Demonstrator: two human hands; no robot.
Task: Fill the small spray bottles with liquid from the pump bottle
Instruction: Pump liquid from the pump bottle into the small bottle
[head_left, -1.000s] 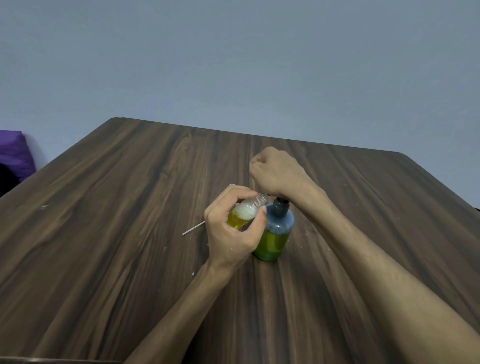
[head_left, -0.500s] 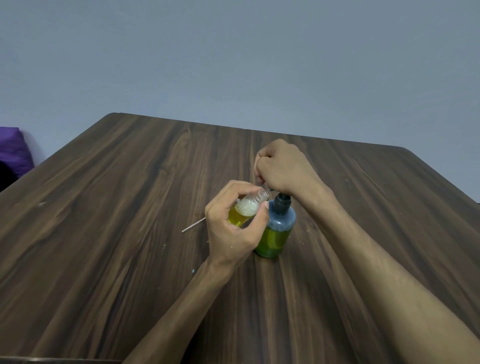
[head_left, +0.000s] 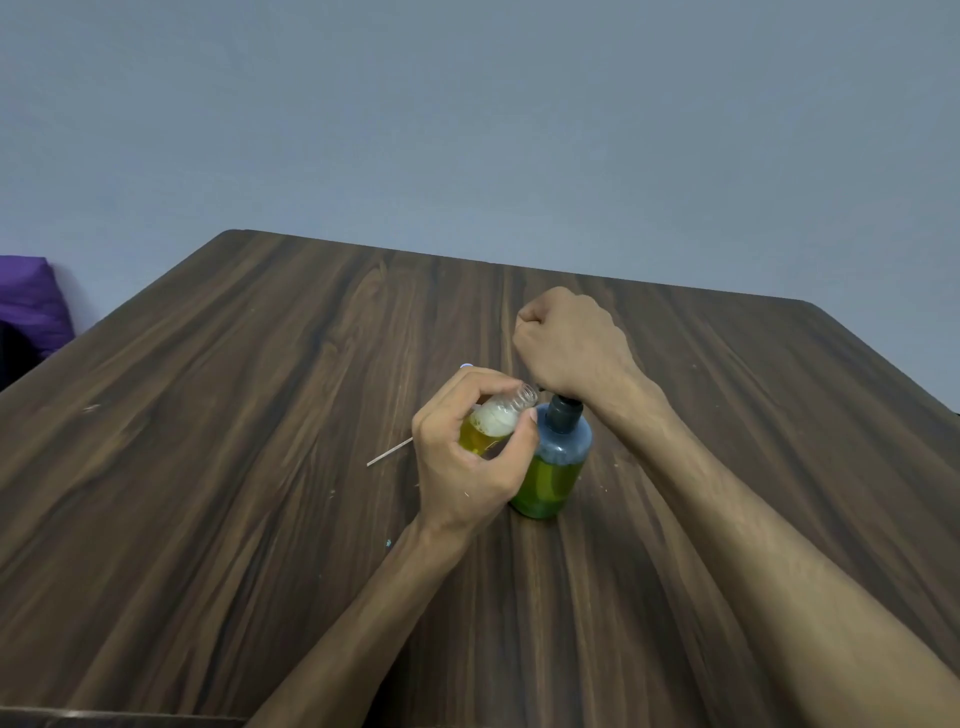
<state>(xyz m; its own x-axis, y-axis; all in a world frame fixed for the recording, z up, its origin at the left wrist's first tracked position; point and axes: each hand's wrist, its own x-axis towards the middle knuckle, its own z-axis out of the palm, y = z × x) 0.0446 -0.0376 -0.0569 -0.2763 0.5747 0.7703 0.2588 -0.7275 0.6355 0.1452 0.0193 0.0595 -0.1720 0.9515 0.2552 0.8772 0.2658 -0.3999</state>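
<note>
Wooden table (head_left: 260, 415): your left hand (head_left: 462, 467) grips the small spray bottle (head_left: 496, 423), right hand (head_left: 569, 345) fisted over the pump bottle (head_left: 558, 462); press gently, foam nears the neck.

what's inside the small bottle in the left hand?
Small spray bottle held by the left hand: yellow liquid low, white foam above, neck open. Fingers cover its lower part, so the full level is hidden.
</note>
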